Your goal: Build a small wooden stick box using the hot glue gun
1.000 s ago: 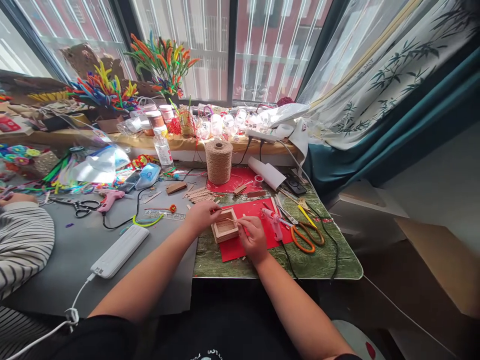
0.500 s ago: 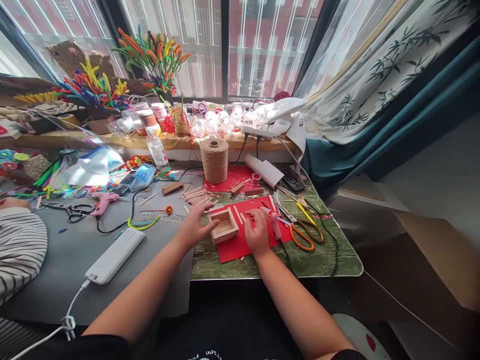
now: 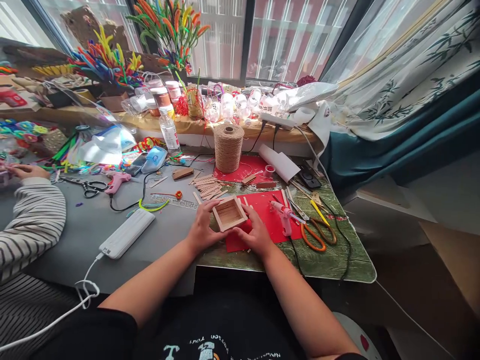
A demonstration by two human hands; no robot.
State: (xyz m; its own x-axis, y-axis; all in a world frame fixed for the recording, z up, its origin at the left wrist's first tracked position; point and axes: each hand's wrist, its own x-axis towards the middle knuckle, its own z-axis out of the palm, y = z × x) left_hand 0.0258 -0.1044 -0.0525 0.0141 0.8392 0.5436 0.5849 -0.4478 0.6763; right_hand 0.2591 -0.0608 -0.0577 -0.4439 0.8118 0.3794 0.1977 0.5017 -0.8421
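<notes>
A small square wooden box (image 3: 229, 214), open at the top, is tilted toward me between my two hands. My left hand (image 3: 204, 226) is closed on its left side, thumb along the near edge. My right hand (image 3: 255, 232) grips the right side, its thumb at the near corner. Under and beside the box lies a red sheet (image 3: 268, 212) with thin wooden strips on it. A pink hot glue gun (image 3: 284, 216) rests on the sheet to the right of my right hand. Beyond the box is a pile of flat wooden sticks (image 3: 210, 187).
Orange-handled scissors (image 3: 315, 239) lie right of the glue gun. A twine spool (image 3: 228, 148) stands behind the sticks. On the left are a white power strip (image 3: 127, 234), a second pink glue gun (image 3: 117, 182), black scissors (image 3: 90, 187) and a co-worker's striped sleeve (image 3: 33, 225).
My hands have closed on the box from both sides, and it is now tilted toward me. The pink glue gun now lies apart from my right hand. The view has shifted slightly left.
</notes>
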